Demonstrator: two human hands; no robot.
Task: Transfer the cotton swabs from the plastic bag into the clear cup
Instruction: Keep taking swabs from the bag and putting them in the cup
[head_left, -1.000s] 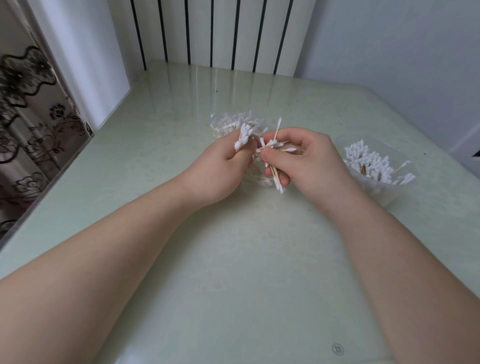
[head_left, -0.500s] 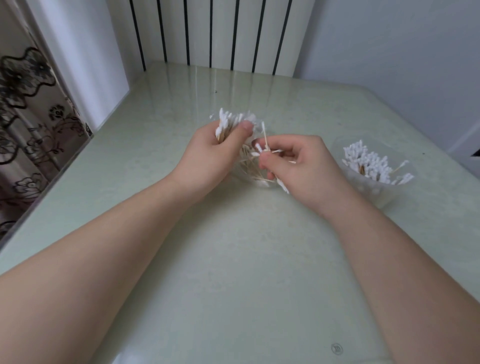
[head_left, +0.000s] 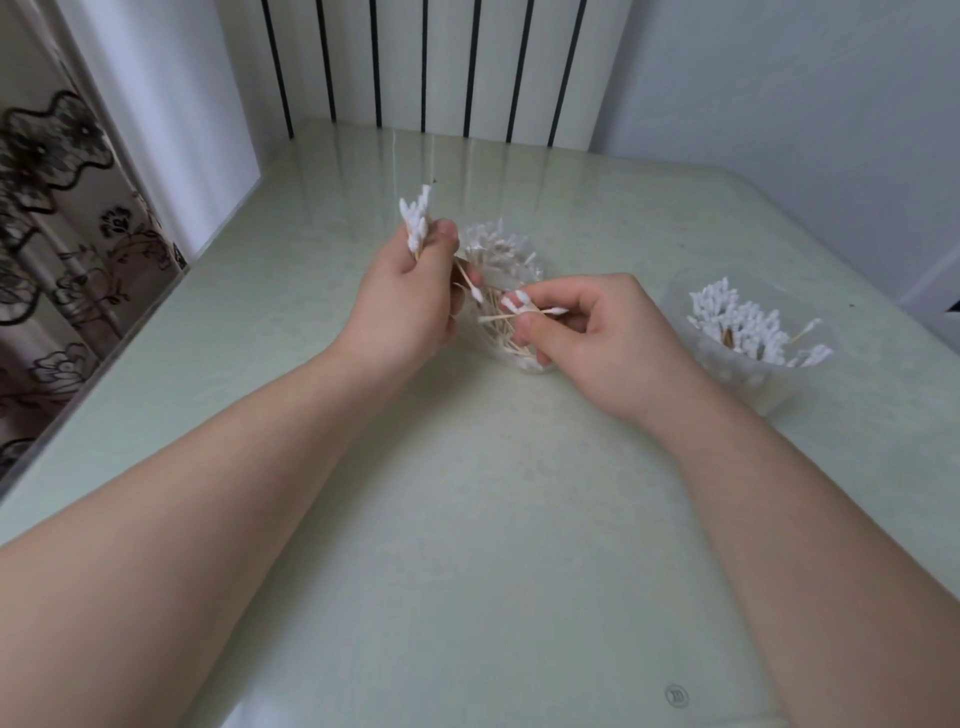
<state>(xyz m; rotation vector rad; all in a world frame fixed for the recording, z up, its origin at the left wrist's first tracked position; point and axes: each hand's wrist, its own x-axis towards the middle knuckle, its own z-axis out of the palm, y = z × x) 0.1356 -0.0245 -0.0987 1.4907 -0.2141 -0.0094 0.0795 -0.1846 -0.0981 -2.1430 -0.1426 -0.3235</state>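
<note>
My left hand grips a bunch of cotton swabs with wooden stems, white tips pointing up. Just to its right lies the clear plastic bag, holding several more swabs. My right hand pinches a few swabs over the near end of the bag, their stems lying crosswise. The clear cup stands at the right of the table, with several swabs upright in it.
The pale green table has a wall and a striped radiator panel at the back. A patterned curtain hangs past the left edge. The table's right edge lies just beyond the cup.
My left hand has lifted its bunch of swabs up and to the left, away from the bag. My right hand has slid slightly right, still pinching a few swabs.
</note>
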